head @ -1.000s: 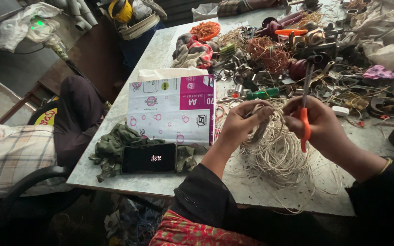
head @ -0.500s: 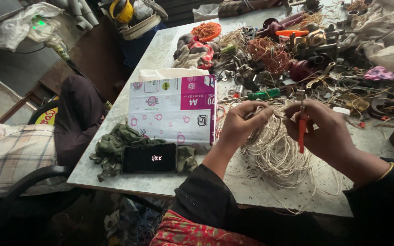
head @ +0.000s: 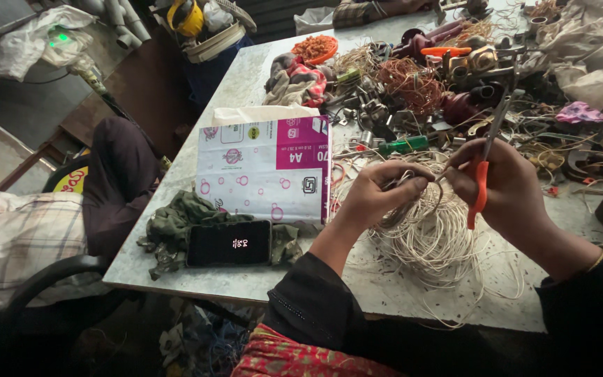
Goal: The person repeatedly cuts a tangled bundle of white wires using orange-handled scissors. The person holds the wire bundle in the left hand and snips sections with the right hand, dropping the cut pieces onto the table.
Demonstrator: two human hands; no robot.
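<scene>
— Scissors have changed their tilt since a second ago, haven't they?

— Yes. Earlier the scissors (head: 484,167) hung almost straight down in the right hand (head: 507,192); now the blades slant up and away from it, tips over the clutter beyond, while the orange handle stays inside the closed fingers.

— And the left hand?

— The left hand (head: 378,195) has barely shifted. It is curled shut, pinching a few strands of the pale wire (head: 430,241), just beside the right hand, with a thin strand running between the two.

— Where does the wire lie?

— In a loose coil on the table (head: 246,77), directly under and between both hands, its loops spilling toward the person's body.

— What is around them?

— Just beyond the left hand lies a green-handled screwdriver (head: 403,146). To the outer side of that hand stands a white and pink paper package (head: 266,171); nearer the body from it, a dark phone (head: 229,243) rests on a crumpled green cloth (head: 176,223). Farther beyond both hands is a tangle of copper wire (head: 413,84) among metal parts, and an orange bowl (head: 313,49) sits at the far side.
</scene>
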